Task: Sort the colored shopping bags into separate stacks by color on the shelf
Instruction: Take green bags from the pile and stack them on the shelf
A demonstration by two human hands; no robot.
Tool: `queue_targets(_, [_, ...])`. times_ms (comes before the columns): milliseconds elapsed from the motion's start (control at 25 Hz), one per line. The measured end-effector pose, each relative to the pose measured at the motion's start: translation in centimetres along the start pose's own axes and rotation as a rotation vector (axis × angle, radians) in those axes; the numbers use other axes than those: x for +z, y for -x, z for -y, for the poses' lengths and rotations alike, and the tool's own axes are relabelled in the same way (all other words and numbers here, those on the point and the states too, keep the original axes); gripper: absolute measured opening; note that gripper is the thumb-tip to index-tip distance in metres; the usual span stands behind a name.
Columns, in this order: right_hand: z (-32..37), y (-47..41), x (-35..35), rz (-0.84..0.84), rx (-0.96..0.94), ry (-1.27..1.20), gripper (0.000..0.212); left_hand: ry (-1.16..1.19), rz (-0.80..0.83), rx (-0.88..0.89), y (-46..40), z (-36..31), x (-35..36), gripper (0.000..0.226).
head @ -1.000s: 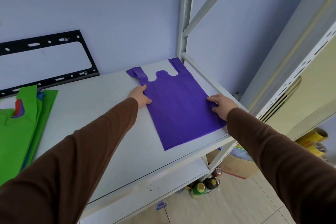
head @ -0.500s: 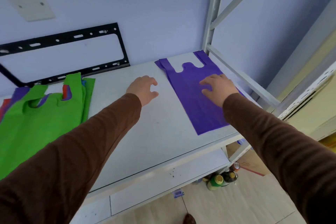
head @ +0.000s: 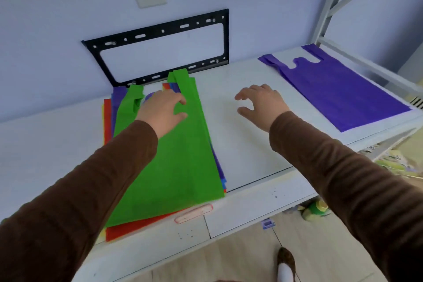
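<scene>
Reaching over the near edge of the shelf (head: 251,208), I have both brown sleeves stretched out ahead of me. My left hand (head: 161,110) rests on the upper part of the green bag (head: 174,155), which tops the mixed pile (head: 137,228) on the left; red, yellow, blue and purple edges peek out beneath it. The fingers of that hand lie spread near the bag's handle cut-out, touching the fabric but not yet curled round it, so nothing is grasped. My right hand (head: 261,104) hovers over bare shelf between the pile and the right end, fingers loosely bent and released, holding nothing.

Farther right, well apart from the pile, a single purple bag (head: 343,91) lies flat by the shelf's frame, starting its own stack. On the wall behind hangs a black bracket (head: 160,48).

I judge the step in hand to be taking the green bag. The next move calls for pinching only its top layer, peeling it clear of the others, and laying it on the open stretch as a new stack.
</scene>
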State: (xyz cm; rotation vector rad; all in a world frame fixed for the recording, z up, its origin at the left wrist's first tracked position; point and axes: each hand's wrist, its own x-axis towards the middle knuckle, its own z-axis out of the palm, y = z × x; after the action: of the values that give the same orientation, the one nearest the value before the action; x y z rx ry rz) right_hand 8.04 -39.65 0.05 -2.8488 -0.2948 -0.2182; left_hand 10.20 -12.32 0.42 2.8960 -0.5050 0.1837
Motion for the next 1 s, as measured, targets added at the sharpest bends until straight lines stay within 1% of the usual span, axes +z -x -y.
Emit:
queue_targets(120, [6.3,1.0,1.8,0.007,0.000,-0.014,0.032,0.017,0.023,0.006,4.0,5.0,-1.4,0.036])
queue_targets(280, [11.8,3.0,3.6,0.072,-0.020,-0.003,0.035,0.062,0.070,0.042,8.0,9.1,-1.3,0.036])
queue_targets(400, [14.2,4.6,4.8,0.145,-0.054,-0.003,0.035,0.099,0.105,0.044,10.1,10.2,-0.5,0.037])
queue_targets(520, [15.8,6.1,5.7,0.184,-0.123,-0.028,0.037,0.118,0.118,0.029,12.0,10.7,-0.2,0.038])
queue_targets(600, [16.5,7.1,6.1,0.229,-0.171,-0.063,0.043,0.120,0.124,0.019,13.2,11.0,-0.2,0.039])
queue_targets(720, [17.3,8.5,7.2,0.327,-0.225,-0.058,0.059,0.093,0.141,0.026,14.8,11.6,-0.2,0.041])
queue_targets(800, [17.4,8.8,8.0,0.366,-0.239,-0.006,0.066,0.089,0.154,0.042,15.6,12.0,-0.3,0.050])
queue_targets(920, [17.9,9.0,8.6,0.366,-0.215,0.046,0.086,0.128,0.203,0.102,17.0,11.9,-1.0,0.079])
queue_targets(1000, [18.4,8.9,8.9,0.369,-0.207,0.080,0.100,0.083,0.292,0.164,17.8,11.5,-1.1,0.097])
